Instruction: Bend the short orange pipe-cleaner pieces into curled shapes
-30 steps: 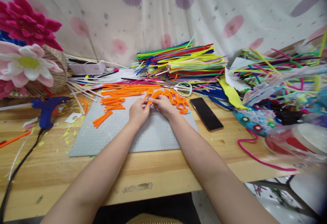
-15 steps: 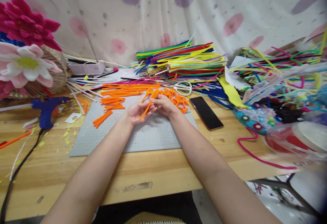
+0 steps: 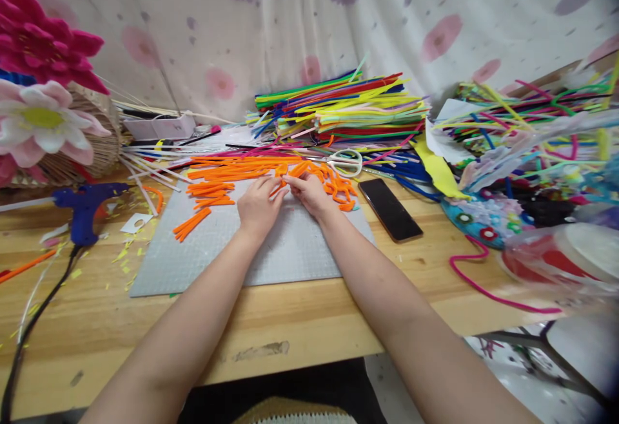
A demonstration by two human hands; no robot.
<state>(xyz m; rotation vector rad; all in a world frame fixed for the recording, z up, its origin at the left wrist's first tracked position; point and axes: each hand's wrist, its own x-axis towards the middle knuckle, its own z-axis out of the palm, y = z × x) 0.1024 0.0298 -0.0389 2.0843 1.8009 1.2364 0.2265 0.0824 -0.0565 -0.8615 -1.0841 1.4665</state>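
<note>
My left hand (image 3: 261, 205) and my right hand (image 3: 309, 193) meet over the grey cutting mat (image 3: 193, 260), fingertips pinched close together. Between them is an orange pipe cleaner (image 3: 282, 171), partly bent; the fingers hide most of it. Cut orange pipe cleaner pieces (image 3: 211, 190) lie in small bundles left of my left hand, with longer orange lengths (image 3: 227, 167) behind them. Bent orange pieces (image 3: 341, 185) are heaped just past my right hand. White-handled scissors (image 3: 349, 161) lie behind that heap.
A black phone (image 3: 391, 210) lies right of the mat. A blue glue gun (image 3: 86, 208) with its cord sits at left among yellow scraps. Stacked coloured pipe cleaners (image 3: 338, 105) stand at the back. A pink pipe cleaner (image 3: 483, 292) and a plastic-wrapped tub (image 3: 570, 256) are at right.
My left hand has turned from palm up to palm down, its fingers now closed over the orange pipe cleaner. My right hand stays pinched beside it. The camera view has shifted slightly.
</note>
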